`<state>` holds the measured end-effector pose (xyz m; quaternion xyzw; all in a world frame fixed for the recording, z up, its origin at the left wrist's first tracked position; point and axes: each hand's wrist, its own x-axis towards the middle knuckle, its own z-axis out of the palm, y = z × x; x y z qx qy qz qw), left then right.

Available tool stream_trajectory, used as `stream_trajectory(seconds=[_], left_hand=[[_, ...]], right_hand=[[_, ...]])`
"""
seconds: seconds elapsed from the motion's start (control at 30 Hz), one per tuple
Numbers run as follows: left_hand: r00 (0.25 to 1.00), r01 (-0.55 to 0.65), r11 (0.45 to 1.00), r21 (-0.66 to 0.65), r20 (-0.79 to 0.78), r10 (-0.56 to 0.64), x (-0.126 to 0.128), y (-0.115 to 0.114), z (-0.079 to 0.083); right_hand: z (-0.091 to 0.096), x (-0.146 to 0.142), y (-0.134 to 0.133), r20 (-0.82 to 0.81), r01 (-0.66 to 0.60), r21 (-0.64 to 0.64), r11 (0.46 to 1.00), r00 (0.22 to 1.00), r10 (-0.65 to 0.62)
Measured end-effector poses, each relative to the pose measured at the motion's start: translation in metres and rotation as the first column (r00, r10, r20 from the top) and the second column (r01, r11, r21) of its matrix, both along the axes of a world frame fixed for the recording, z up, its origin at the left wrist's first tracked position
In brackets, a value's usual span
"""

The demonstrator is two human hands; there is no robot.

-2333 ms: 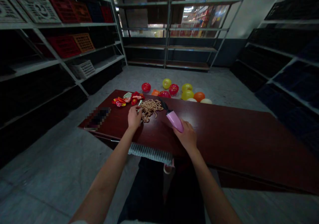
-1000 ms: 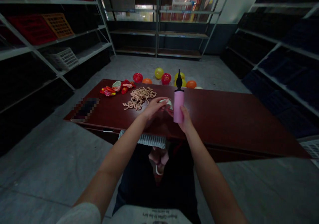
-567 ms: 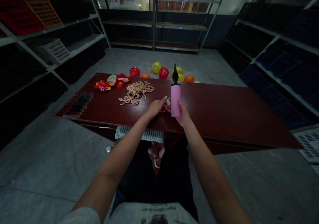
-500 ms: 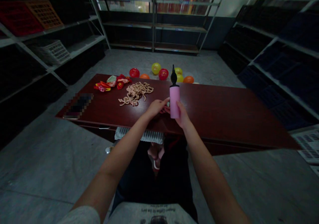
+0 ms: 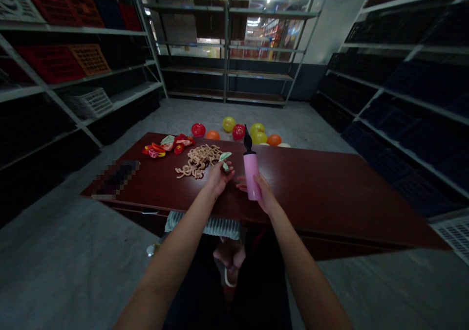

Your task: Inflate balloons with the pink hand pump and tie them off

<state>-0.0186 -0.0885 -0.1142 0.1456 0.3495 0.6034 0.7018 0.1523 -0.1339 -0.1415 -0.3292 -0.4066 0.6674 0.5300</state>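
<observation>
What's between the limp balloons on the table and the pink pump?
In the head view: the tan tangled pile, then the left hand holding a limp pale green piece, then fingers of the right hand.

Tilted pink pump, limp balloon

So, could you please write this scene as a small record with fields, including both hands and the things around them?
Left hand: holds a pale green limp piece, seemingly a flat balloon
Right hand: holds a pink pump, slightly tilted, black nozzle up
Surface: dark red table
Beside left hand: pile of tan curly pieces
Farther left: bright limp pieces in several colours
Near left end: pixelated item, details unreadable
Floor beyond: round balloons, including red, yellow and orange
</observation>
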Motion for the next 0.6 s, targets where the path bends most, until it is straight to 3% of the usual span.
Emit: stream_trajectory(seconds=[0.13, 0.27, 0.4, 0.6], left_hand=[[0.988, 0.008, 1.000, -0.008, 0.156, -0.007, -0.020, 0.013, 0.019], [0.990, -0.101, 0.989, 0.111, 0.108, 0.089, -0.038, 0.022, 0.045], [0.992, -0.127, 0.967, 0.220, 0.024, 0.124, -0.050, 0.027, 0.069], [0.988, -0.129, 0.943, 0.308, -0.042, 0.149, -0.057, 0.031, 0.082]], right_hand=[[0.002, 0.000, -0.004, 0.111, -0.016, 0.031, 0.999, 0.994, 0.013], [0.005, -0.001, -0.008, 0.215, -0.029, 0.028, 0.999, 0.976, 0.022], [0.011, -0.003, -0.011, 0.313, -0.063, 0.044, 0.997, 0.949, 0.046], [0.017, -0.006, -0.013, 0.350, -0.092, 0.018, 0.996, 0.934, 0.079]])
